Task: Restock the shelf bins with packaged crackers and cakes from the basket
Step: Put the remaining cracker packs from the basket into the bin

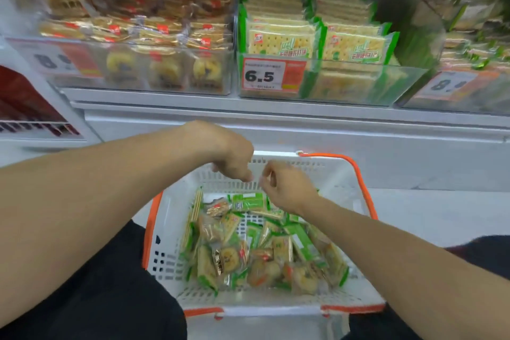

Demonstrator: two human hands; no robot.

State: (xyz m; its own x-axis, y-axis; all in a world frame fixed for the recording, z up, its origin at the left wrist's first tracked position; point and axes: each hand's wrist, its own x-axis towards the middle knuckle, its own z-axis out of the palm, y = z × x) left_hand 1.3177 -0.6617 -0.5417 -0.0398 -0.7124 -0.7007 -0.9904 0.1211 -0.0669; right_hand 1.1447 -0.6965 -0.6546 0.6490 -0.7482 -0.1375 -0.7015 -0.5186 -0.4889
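Low in the middle of the frame sits a white basket with orange handles, its floor covered by a loose heap of packets: green-edged cracker packs mixed with clear-wrapped round cakes. Both arms reach in over it from the lower corners. The left hand hangs above the basket's far rim, fingers curled down into a loose fist with nothing visible in them. The right hand is just beside it, a little lower and over the far end of the heap, fingers also curled inward; whether the fingertips pinch anything I cannot tell, since the picture is blurred there. The two hands are close together but not touching. Across the upper half of the frame runs a pale shelf carrying clear bins. The left bin holds brown and yellow cakes in clear wrap, stacked high. The middle bin holds green cracker packs standing in rows, with a price tag reading 6.5 on its front. A third bin at the right edge is too blurred to read.
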